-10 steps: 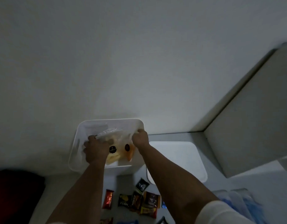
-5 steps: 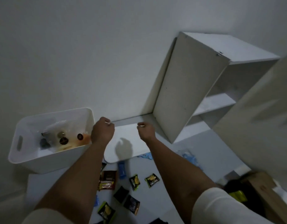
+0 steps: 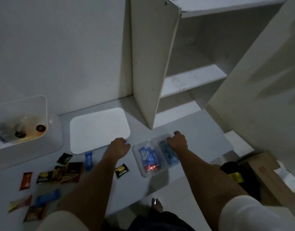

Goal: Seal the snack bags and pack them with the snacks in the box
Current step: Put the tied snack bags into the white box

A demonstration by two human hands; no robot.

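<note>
Your right hand (image 3: 176, 142) curls over the far edge of a clear snack bag (image 3: 153, 155) lying on the white table (image 3: 193, 134), fingers closed on the plastic near its mouth, while your left hand (image 3: 120, 146) hovers at the bag's near-left corner with fingers curled; whether it already pinches the plastic you cannot tell from this angle. Half a second ago both hands were raised over the flat white lid (image 3: 98, 130), holding nothing visible; a second ago they were down inside the white box (image 3: 48, 130), setting in a filled bag. That bag (image 3: 27, 129), with dark round snacks showing through it, now sits in the box at the far left, so one packing step looks finished and the next one is starting.

The new bag holds blue-wrapped bars and a red packet, and lies just right of the lid and well apart from the box. Its top appears unsealed, though the blur makes that a judgement only. Loose wrapped snacks (image 3: 60, 172) are scattered across the table to the left of your left forearm, among them a blue bar (image 3: 88, 159) just below the lid and a dark packet (image 3: 121, 170) between your arms. An open white cabinet (image 3: 193, 80) stands behind. Sealing this bag likely comes next, then carrying it across the lid to the box.
</note>
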